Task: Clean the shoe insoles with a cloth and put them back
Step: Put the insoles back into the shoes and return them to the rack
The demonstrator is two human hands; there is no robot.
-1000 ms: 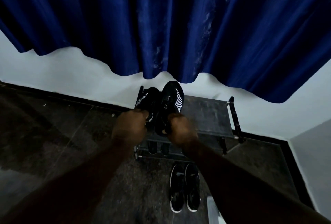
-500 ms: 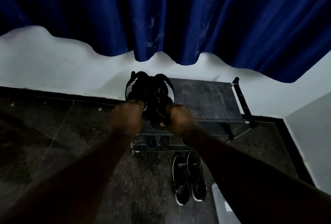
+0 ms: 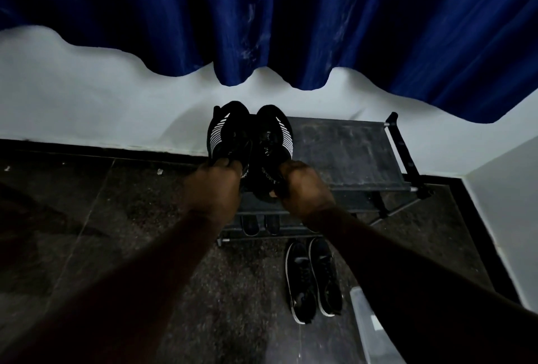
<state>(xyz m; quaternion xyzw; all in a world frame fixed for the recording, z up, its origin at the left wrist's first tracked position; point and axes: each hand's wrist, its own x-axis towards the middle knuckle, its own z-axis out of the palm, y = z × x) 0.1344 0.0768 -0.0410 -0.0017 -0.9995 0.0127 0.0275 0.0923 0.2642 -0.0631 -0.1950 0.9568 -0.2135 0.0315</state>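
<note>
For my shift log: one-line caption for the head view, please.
Left hand and right hand hold a pair of striped black sneakers at the shoe rack.

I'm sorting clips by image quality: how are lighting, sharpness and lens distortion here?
Head view: dim overall, the forearms and floor nearly lost in shadow; the white wall is brightest; wide-angle distortion stretches the frame edges; the left hand and right hand look soft, while the striped shoes they grip show crisp white stripes.
</note>
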